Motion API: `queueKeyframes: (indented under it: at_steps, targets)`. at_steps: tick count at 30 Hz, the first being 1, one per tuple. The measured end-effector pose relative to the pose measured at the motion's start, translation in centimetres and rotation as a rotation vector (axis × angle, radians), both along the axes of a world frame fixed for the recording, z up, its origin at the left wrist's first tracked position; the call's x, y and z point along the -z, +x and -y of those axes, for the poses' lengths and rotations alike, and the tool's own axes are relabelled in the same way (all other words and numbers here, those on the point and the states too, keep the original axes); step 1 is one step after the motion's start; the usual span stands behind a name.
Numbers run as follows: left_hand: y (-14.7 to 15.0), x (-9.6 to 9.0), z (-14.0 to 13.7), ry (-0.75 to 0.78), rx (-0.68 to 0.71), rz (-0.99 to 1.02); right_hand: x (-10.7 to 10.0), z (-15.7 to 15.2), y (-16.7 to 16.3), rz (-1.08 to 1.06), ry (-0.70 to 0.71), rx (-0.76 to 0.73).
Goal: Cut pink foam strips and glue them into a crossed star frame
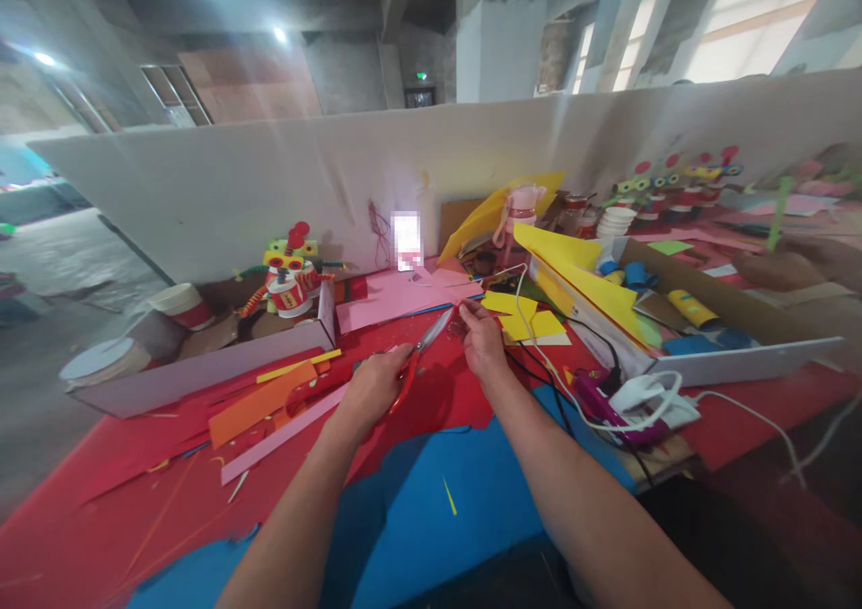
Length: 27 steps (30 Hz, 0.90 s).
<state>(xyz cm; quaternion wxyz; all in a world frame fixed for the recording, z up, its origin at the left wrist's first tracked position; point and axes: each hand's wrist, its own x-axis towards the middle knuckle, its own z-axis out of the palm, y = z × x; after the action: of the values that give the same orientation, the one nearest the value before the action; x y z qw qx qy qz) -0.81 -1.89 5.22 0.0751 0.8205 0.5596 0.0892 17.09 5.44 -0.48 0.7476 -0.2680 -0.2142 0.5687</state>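
My left hand (381,383) is closed round the red-handled scissors (431,332), whose blades point up and to the right. The tips come close to the fingers of my right hand (482,335). Those fingers pinch a small red piece of paper (459,307), partly hidden by the hand. Beneath both hands lies red paper (448,402) on the table. A pink paper strip (289,436) and an orange piece of paper (259,402) lie left of my left hand. Yellow paper pieces (535,324) are just right of my right hand.
On the left stands a box (208,371) with paper cups and paper-cup robots (291,290). To the right, another box (747,364) holds coloured paper rolls. A purple power strip (623,416) with cables lies before it. A white partition (323,178) rises behind.
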Motion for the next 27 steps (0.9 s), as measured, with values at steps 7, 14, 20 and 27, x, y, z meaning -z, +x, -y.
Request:
queueKeyframes:
  at_steps: [7,14,20,27]
  targets:
    - [-0.9,0.1,-0.4,0.035,-0.026,0.029,0.6,-0.8,1.2,-0.161,-0.015,-0.009]
    - [-1.0,0.6,-0.6,0.104,-0.101,0.055,1.4,-1.2,1.3,-0.222,-0.023,-0.114]
    - [-1.6,1.4,-1.3,0.106,-0.159,0.365,0.7,-0.4,1.1,-0.293,-0.053,-0.292]
    - [-1.1,2.3,-1.9,-0.171,-0.275,1.069,0.0,0.7,0.1,-0.293,-0.167,-0.431]
